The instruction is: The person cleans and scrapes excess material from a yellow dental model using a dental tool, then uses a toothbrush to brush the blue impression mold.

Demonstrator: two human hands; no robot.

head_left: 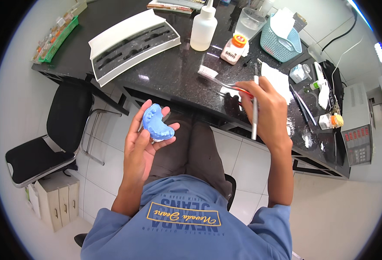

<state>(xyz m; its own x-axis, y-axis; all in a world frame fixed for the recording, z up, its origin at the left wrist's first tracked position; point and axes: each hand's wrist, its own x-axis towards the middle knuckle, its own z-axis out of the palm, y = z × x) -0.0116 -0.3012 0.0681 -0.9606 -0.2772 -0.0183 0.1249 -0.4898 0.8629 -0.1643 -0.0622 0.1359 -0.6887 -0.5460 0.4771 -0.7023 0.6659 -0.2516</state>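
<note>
My left hand [140, 149] is closed around the edges of a blue horseshoe-shaped dental model [157, 126], held over my lap with its row of teeth facing up. Whitish material shows along its lower edge. Above the table's front edge, my right hand [269, 108] grips a toothbrush [209, 73] with white bristles and a transparent and orange-red handle. Its bristles point away from me, to the left. A thin silvery rod-like tool [255, 119] is held in the same hand, crossing the brush handle; its kind cannot be made out. The two hands are well apart.
On the black table [169, 82] stand an open white box [132, 47], a squeeze bottle [204, 28], an orange-capped jar [234, 50], a plastic cup [249, 21] and a blue basket [279, 43]. Tissue [277, 82] and slim tools lie right. A black chair [69, 115] stands left.
</note>
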